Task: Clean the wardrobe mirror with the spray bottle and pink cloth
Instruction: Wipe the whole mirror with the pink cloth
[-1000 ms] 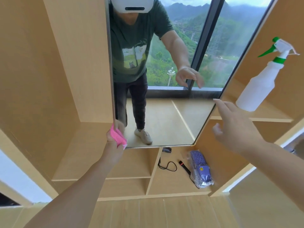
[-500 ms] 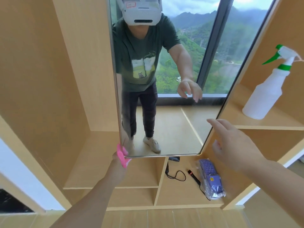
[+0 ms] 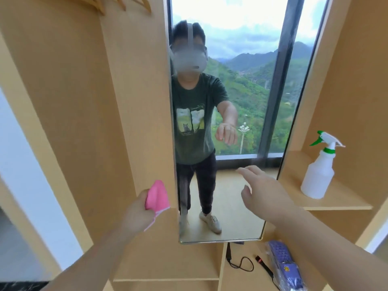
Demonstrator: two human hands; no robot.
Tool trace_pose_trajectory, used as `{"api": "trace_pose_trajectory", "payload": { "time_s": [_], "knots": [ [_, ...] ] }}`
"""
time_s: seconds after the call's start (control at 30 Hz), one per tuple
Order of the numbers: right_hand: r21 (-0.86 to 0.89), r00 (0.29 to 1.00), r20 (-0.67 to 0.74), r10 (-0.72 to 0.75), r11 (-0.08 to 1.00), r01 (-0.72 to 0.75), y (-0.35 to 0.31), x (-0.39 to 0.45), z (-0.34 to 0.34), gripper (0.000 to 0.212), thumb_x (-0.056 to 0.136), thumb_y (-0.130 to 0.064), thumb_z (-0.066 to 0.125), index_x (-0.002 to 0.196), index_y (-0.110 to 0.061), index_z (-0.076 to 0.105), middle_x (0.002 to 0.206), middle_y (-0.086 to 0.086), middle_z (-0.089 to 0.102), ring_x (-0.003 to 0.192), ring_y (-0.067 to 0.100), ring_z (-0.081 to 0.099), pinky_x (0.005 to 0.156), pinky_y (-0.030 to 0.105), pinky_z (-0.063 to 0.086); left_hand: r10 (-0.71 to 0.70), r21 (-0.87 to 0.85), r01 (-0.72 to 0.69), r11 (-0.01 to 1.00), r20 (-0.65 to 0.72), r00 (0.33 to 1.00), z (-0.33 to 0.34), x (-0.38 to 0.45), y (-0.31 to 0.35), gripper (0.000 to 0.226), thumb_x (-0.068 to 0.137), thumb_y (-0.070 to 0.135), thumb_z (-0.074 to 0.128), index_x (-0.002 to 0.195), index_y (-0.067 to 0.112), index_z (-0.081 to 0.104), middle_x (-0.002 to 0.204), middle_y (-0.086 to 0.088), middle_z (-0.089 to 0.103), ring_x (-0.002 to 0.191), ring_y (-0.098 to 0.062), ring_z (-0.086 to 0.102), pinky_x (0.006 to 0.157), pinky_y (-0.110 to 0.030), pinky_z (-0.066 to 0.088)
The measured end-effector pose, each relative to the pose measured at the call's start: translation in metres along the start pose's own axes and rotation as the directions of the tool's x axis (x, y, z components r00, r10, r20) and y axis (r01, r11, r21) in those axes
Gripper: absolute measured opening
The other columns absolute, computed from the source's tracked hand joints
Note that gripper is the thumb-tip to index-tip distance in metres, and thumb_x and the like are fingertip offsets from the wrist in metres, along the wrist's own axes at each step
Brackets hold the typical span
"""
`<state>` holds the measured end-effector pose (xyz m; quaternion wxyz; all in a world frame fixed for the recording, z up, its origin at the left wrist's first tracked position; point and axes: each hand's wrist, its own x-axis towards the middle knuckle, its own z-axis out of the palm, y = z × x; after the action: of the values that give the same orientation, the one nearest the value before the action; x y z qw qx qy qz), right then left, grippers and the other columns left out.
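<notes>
Wiping step appeared to be in hand, with the spray seemingly done or set aside: the spray bottle (image 3: pixel 319 173) stood upright on the right-hand shelf (image 3: pixel 344 203), untouched and well apart from both hands. Left hand (image 3: pixel 139 211) held the pink cloth (image 3: pixel 157 196), bunched in a closed grip, raised just left of the wardrobe mirror (image 3: pixel 231 114) near its lower left edge; the cloth was over the wood panel (image 3: pixel 136 101) rather than over the glass, and contact with the mirror could not be confirmed. Right hand (image 3: pixel 265 192) was empty, its grip wide with fingers spread and relaxed, hovering in front of the lower right part of the glass; whether it touched could not be told. Judged next move: bring the cloth rightward onto the glass and work across it, or send the right hand far right for the bottle if more spray was wanted. The mirror's thin metal frame ran close beside the wood panel on the left and met the shelf unit on the right, so strokes near either long edge would have little margin before the cloth ran onto wood. Bottom edge sat just above a lower shelf (image 3: pixel 168 269) carrying a black cable (image 3: pixel 241 264) and a blue bagged item (image 3: pixel 283 265); a low stroke overrunning the frame could brush these. Open room was best up the middle of the glass. Upper mirror looked a long reach. Wooden hangers (image 3: pixel 126 4) hung at top left, out of the way.
</notes>
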<state>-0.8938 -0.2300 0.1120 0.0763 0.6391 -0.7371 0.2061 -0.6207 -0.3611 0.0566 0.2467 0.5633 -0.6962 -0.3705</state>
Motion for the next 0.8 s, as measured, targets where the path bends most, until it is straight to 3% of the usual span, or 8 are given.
{"api": "trace_pose_trajectory", "payload": {
  "time_s": [0.07, 0.2, 0.33, 0.47, 0.53, 0.63, 0.7, 0.8],
  "knots": [
    [0.016, 0.999, -0.043, -0.03, 0.999, 0.03, -0.02, 0.009, -0.03, 0.045, 0.089, -0.011, 0.046, 0.133, -0.022, 0.05, 0.126, -0.002, 0.054, 0.099, 0.023, 0.058, 0.079, 0.034, 0.049, 0.079, -0.013, -0.078, 0.997, 0.051, 0.996, -0.025, -0.014, 0.03, 0.058, 0.081, -0.003, 0.05, 0.13, 0.025, 0.042, 0.09, 0.005, 0.061, 0.077, -0.014, 0.058, 0.055, -0.024, 0.042],
    [0.057, 0.994, -0.097, -0.058, 0.996, 0.064, -0.052, 0.019, -0.088, 0.042, 0.09, -0.008, 0.045, 0.13, -0.019, 0.052, 0.118, 0.001, 0.055, 0.084, 0.022, 0.058, 0.071, 0.033, 0.048, 0.22, -0.034, -0.22, 0.975, 0.019, 0.975, -0.082, -0.026, 0.101, 0.069, 0.077, -0.003, 0.053, 0.138, 0.025, 0.039, 0.099, 0.003, 0.061, 0.08, -0.017, 0.058, 0.06, -0.028, 0.045],
    [0.13, 0.991, -0.096, -0.088, 0.987, 0.1, -0.077, 0.027, -0.14, 0.049, 0.093, -0.017, 0.049, 0.141, -0.024, 0.042, 0.128, -0.002, 0.053, 0.102, 0.017, 0.057, 0.084, 0.031, 0.048, 0.349, -0.039, -0.347, 0.937, 0.104, 0.931, -0.113, -0.058, 0.162, 0.063, 0.081, -0.006, 0.048, 0.134, 0.028, 0.038, 0.105, 0.005, 0.058, 0.08, -0.013, 0.056, 0.057, -0.026, 0.043],
    [0.365, 0.994, -0.015, -0.11, 0.925, 0.108, -0.099, 0.031, -0.182, 0.065, 0.091, -0.03, 0.058, 0.147, -0.032, 0.026, 0.132, -0.01, 0.046, 0.112, 0.014, 0.054, 0.093, 0.03, 0.045, 0.465, -0.087, -0.457, 0.885, 0.143, 0.874, -0.123, -0.09, 0.218, 0.062, 0.082, -0.003, 0.045, 0.135, 0.028, 0.037, 0.107, 0.002, 0.055, 0.078, -0.017, 0.054, 0.058, -0.026, 0.041],
    [0.501, 0.99, -0.059, -0.129, 0.854, 0.141, -0.105, 0.032, -0.199, 0.061, 0.087, -0.027, 0.062, 0.141, -0.035, 0.034, 0.126, -0.012, 0.054, 0.105, 0.015, 0.06, 0.091, 0.04, 0.052, 0.528, -0.132, -0.512, 0.848, 0.154, 0.835, -0.123, -0.106, 0.241, 0.062, 0.071, 0.007, 0.047, 0.128, 0.028, 0.041, 0.105, 0.0, 0.054, 0.082, -0.015, 0.053, 0.064, -0.027, 0.043],
    [0.579, 0.973, -0.186, -0.136, 0.785, 0.22, -0.101, 0.031, -0.225, 0.03, 0.085, -0.013, 0.063, 0.112, -0.027, 0.061, 0.099, 0.005, 0.068, 0.087, 0.027, 0.066, 0.078, 0.049, 0.055, 0.616, -0.173, -0.593, 0.786, 0.159, 0.771, -0.12, -0.122, 0.264, 0.065, 0.06, 0.011, 0.044, 0.123, 0.029, 0.046, 0.11, -0.004, 0.056, 0.097, -0.019, 0.055, 0.079, -0.032, 0.044],
    [0.59, 0.968, -0.209, -0.14, 0.772, 0.239, -0.095, 0.028, -0.24, 0.015, 0.086, -0.008, 0.064, 0.097, -0.018, 0.066, 0.093, 0.015, 0.067, 0.083, 0.034, 0.064, 0.075, 0.049, 0.053, 0.63, -0.18, -0.606, 0.775, 0.153, 0.761, -0.119, -0.129, 0.273, 0.066, 0.059, 0.008, 0.044, 0.123, 0.026, 0.049, 0.105, -0.004, 0.058, 0.092, -0.022, 0.059, 0.073, -0.031, 0.047],
    [0.559, 0.962, -0.228, -0.151, 0.789, 0.256, -0.08, 0.027, -0.257, 0.021, 0.089, -0.008, 0.06, 0.091, -0.028, 0.065, 0.094, 0.01, 0.068, 0.083, 0.027, 0.065, 0.075, 0.045, 0.054, 0.637, -0.115, -0.626, 0.771, 0.151, 0.756, -0.116, -0.134, 0.286, 0.066, 0.061, 0.009, 0.045, 0.125, 0.022, 0.052, 0.107, -0.003, 0.058, 0.094, -0.023, 0.06, 0.074, -0.031, 0.049]
  ]
}}
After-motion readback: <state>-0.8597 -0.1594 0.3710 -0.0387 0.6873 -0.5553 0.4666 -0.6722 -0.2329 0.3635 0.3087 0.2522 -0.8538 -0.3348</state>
